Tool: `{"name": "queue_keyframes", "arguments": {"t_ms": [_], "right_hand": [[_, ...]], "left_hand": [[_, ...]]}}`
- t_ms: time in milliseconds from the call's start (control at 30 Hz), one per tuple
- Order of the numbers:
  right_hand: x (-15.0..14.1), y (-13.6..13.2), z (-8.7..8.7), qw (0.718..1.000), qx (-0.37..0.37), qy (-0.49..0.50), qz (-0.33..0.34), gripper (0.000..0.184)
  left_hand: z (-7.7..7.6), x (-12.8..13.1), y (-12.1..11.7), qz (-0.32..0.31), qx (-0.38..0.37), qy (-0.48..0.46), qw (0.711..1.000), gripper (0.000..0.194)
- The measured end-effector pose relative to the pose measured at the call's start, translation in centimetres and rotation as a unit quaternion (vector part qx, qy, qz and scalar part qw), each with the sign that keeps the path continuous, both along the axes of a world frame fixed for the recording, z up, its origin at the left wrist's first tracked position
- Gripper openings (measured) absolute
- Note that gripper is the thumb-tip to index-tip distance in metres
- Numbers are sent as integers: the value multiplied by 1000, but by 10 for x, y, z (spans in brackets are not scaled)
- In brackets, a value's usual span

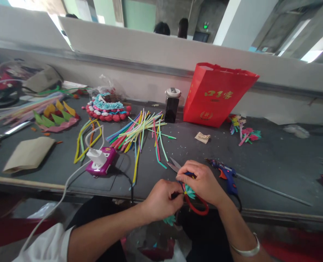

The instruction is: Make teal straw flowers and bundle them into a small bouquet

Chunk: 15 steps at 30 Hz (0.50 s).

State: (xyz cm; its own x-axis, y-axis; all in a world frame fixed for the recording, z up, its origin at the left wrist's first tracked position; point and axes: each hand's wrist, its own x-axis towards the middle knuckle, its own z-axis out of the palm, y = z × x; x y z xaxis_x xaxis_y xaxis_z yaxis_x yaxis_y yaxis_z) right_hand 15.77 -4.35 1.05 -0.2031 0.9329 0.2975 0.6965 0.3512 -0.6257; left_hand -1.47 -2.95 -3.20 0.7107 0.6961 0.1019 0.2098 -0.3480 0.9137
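My left hand [162,199] is closed in a pinch at the edge of a small teal flower [190,192] with a yellow centre. Close beside it, my right hand [201,180] has its fingers curled over the flower; what they grip is hidden. Scissors [173,165] lie at my right hand, blades pointing up and left past the fingertips. A red loop [199,209], apparently their handle, shows below that hand. Another teal piece with a fringed end [169,220] hangs under my left hand. Cut and whole drinking straws [142,129] are heaped ahead.
A blue glue gun [229,178] with a long glue stick lies to the right. Behind stand a red paper bag [218,96] and a dark bottle [172,107]. A purple power socket [102,162] with cables sits left. Finished straw flowers [245,133] lie at the back right.
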Motion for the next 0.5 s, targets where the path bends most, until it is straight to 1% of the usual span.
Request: {"name": "queue_keyframes", "arguments": {"t_ms": [67,133,233,300,367,433,500], "right_hand": [[-3,-4,3,999,42,-11,21,14],[-5,-9,6,995,89,-32,43,13],[-8,-17,8,987,139,-56,52,12],[-9,-22,8,986,148,-56,45,11],[-10,-25,6,988,147,-47,30,9],[-9,-26,4,990,137,-32,11,10],[-8,-26,1,993,116,-13,-11,12]], "left_hand": [[1,0,4,33,-37,-13,999,17],[2,0,10,63,-90,-44,993,15],[5,-1,18,101,-184,-110,972,14],[6,-2,22,126,-259,-156,945,12],[9,-4,26,139,-332,-204,911,11],[11,-6,29,134,-389,-250,876,11],[13,-9,32,112,-426,-292,849,11]]}}
